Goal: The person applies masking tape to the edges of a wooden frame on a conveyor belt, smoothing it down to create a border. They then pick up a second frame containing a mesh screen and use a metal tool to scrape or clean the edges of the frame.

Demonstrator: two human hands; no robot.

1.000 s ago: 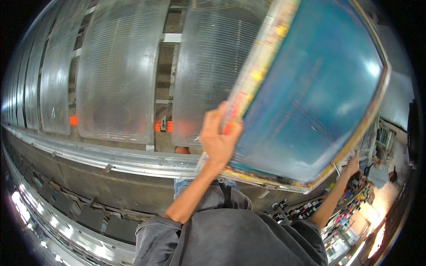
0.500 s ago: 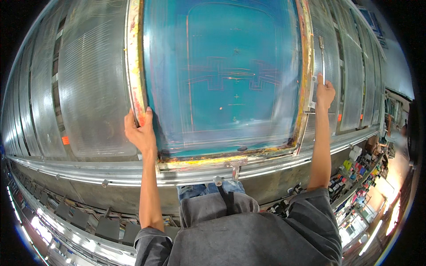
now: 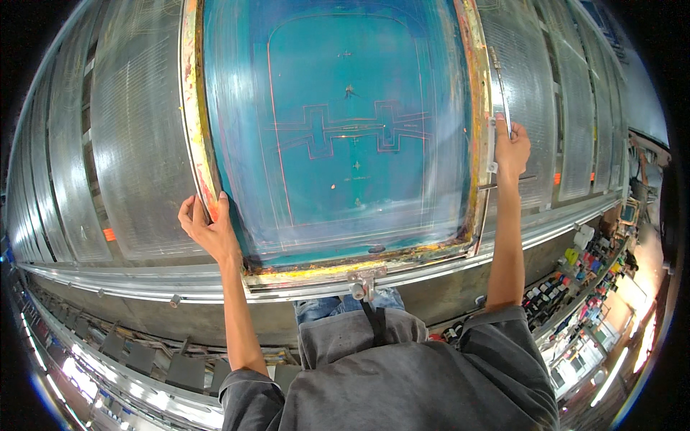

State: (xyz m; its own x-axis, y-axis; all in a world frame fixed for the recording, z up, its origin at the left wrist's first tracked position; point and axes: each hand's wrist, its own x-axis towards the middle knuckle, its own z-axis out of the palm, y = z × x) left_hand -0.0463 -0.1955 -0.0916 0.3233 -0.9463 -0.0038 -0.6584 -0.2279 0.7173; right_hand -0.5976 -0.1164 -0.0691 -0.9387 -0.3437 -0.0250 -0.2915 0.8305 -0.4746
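A large screen printing frame (image 3: pixel 471 215) lies before me, its edges caked with yellow and red ink. Its blue-green mesh (image 3: pixel 316 194) carries fine line shapes. My left hand (image 3: pixel 210 226) grips the left rail near the lower corner, thumb on top and fingers at the outer side. At the right rail, my right hand (image 3: pixel 512 149) is closed on the lower end of a thin metal rod (image 3: pixel 503 90), which points away from me and has a darker far tip. Small metal fittings (image 3: pixel 491 147) on the right rail sit beside that hand. A metal clamp (image 3: pixel 365 281) is fixed at the middle of the near rail.
Ribbed translucent panels (image 3: pixel 140 144) line the long table on both sides. A metal rail (image 3: pixel 136 281) runs along its near edge. Behind me at the right, a shelf (image 3: pixel 550 302) bears several bottles and containers. Orange tags (image 3: pixel 109 235) mark some panels.
The frame has shifted left in view, and its printed lines now look sharper. Both hands have moved left along with it, keeping their holds. The rod leans further left.
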